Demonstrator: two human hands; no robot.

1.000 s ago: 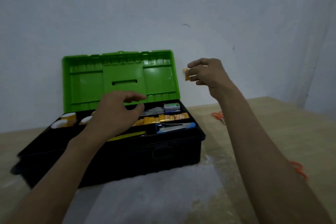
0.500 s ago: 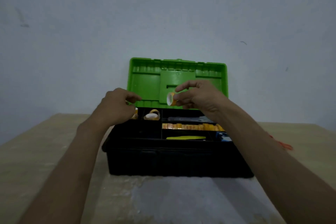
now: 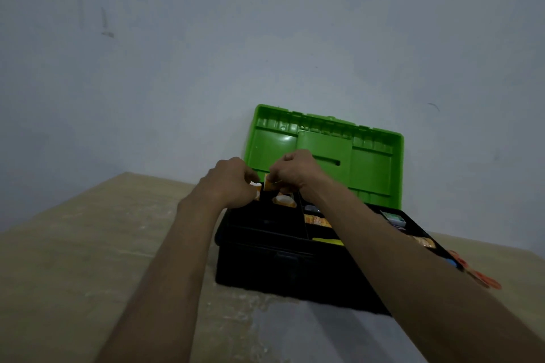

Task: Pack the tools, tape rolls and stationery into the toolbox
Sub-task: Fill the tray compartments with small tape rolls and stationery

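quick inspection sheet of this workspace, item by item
surface: pale wooden table, worn grey patch in front
job's things: black plastic toolbox, green lid up; small orange tape roll above its left rear compartment; second tape roll inside; orange-handled scissors unpacked on table, right of box
clutter: nothing seen
hands: right hand pinches the orange roll; left hand curled beside it, grip unclear
cables: nothing seen
surroundings: plain grey wall

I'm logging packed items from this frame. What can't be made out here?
Head view:
- Tape roll: mostly covered by fingers of the right hand.
- Left hand: its knuckles hide whether it grips anything.
- Toolbox tray centre: behind the right forearm.
- Orange scissors: partly behind that forearm, blurred.
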